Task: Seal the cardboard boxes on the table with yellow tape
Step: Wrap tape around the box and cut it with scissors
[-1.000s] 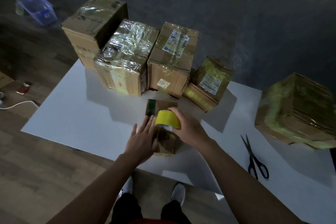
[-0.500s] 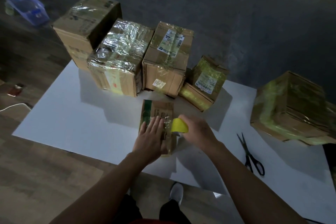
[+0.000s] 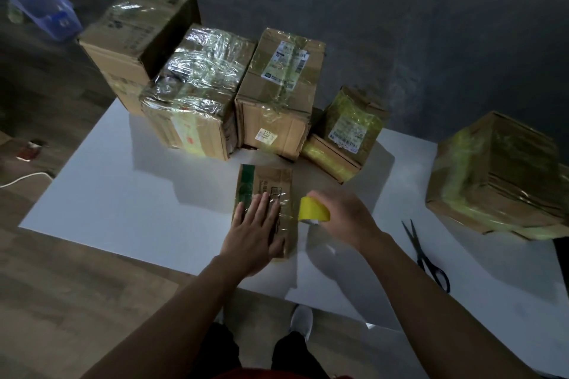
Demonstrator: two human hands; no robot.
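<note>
One box (image 3: pixel 272 179) under flat left hand (image 3: pixel 254 235); right hand (image 3: pixel 346 218) grips tape (image 3: pixel 312 209).

Matt cardboard box (image 3: pixel 265 194) under glossy tape; smooth white table (image 3: pixel 123 203).

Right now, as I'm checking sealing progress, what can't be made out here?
Head view only:
- top of the small box: partly covered by the left hand, seam unseen.
- yellow tape roll: part hidden by the right hand; any strip to the box too dim.
- large box at right: cut off by the frame edge.
- shipping label: print too small to read.
</note>
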